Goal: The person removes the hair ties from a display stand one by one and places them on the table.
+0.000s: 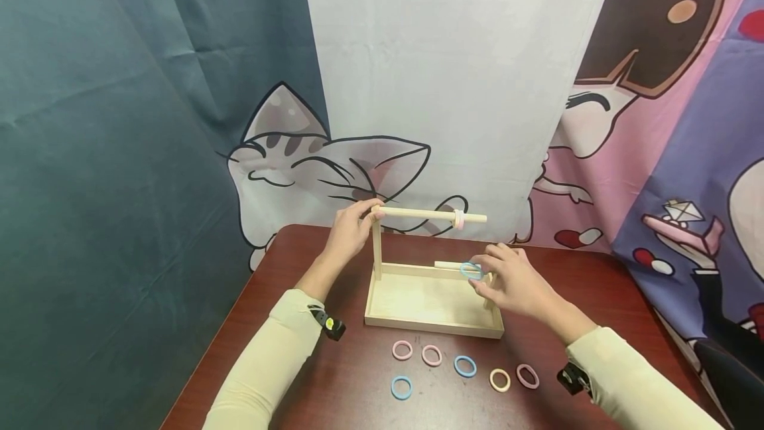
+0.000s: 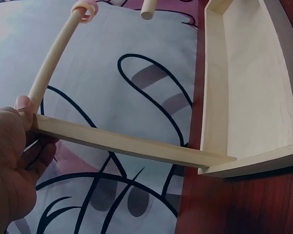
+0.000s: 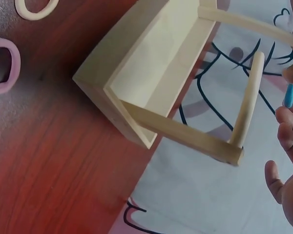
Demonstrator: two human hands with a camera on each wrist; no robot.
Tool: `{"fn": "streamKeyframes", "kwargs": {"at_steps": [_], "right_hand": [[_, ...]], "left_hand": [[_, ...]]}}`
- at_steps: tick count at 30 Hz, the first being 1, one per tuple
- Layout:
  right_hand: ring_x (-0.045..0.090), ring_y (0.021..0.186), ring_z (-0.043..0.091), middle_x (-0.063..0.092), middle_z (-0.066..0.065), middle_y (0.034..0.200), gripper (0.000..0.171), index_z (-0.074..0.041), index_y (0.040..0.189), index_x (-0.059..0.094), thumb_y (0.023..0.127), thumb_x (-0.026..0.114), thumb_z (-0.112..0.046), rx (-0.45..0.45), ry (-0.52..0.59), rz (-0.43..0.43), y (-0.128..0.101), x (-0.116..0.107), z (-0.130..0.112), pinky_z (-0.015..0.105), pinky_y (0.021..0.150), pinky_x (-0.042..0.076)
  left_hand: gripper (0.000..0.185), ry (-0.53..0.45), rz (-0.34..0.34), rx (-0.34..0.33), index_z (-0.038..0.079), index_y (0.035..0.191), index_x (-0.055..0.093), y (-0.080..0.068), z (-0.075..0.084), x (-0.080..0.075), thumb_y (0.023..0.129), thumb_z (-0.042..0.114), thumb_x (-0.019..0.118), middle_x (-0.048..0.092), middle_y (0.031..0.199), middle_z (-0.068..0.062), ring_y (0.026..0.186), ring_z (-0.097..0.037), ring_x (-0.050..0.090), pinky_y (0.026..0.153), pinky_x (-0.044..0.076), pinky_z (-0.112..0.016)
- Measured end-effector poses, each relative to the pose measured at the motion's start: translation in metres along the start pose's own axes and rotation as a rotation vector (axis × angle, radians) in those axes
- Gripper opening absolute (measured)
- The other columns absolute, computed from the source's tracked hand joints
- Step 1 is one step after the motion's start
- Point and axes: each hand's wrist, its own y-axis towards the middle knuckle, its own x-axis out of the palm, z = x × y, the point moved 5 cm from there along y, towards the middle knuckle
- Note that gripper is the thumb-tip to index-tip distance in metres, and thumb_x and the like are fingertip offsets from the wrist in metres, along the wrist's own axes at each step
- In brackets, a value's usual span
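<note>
My left hand [image 1: 351,231] grips the top of the left post [image 1: 377,251] of a wooden stand, where the upper dowel [image 1: 418,213] joins it. A pink ring and a cream ring [image 2: 91,10] hang together toward that dowel's free end. Between thumb and fingertips, my right hand [image 1: 513,281] pinches a light-blue ring [image 3: 291,95], held beside the lower dowel [image 1: 447,265]. That dowel points left from the shorter right post [image 3: 185,130], and no ring shows on it. Both posts rise from the shallow wooden tray [image 1: 430,327] of the stand.
Several loose rings lie on the red-brown table [image 1: 334,377] in front of the tray: pink [image 1: 393,350], blue [image 1: 455,367], cream [image 1: 491,380] and others. A curtain with cartoon figures [image 1: 382,85] hangs right behind the table.
</note>
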Motion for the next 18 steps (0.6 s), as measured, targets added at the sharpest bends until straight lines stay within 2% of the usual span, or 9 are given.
{"fn": "streamKeyframes", "kwargs": {"at_steps": [8, 18], "right_hand": [[0.053, 0.091, 0.009, 0.064, -0.005, 0.094, 0.033, -0.016, 0.109, 0.08, 0.082, 0.095, -0.025, -0.036, 0.0, -0.037, -0.006, 0.011, -0.015, 0.041, 0.084, 0.041], [0.054, 0.09, 0.009, 0.065, -0.007, 0.093, 0.032, -0.018, 0.106, 0.079, 0.081, 0.096, -0.029, -0.088, 0.004, -0.05, -0.013, 0.026, -0.028, 0.042, 0.084, 0.04]], "left_hand": [[0.036, 0.012, -0.04, 0.012, 0.018, 0.134, 0.078, 0.001, 0.002, -0.003, 0.104, 0.038, 0.071, 0.08, 0.116, -0.009, 0.097, -0.03, 0.072, 0.094, 0.06, -0.053], [0.037, 0.013, -0.04, 0.029, 0.016, 0.135, 0.078, 0.002, 0.001, -0.003, 0.104, 0.035, 0.071, 0.08, 0.112, -0.01, 0.092, -0.029, 0.069, 0.088, 0.059, -0.051]]}}
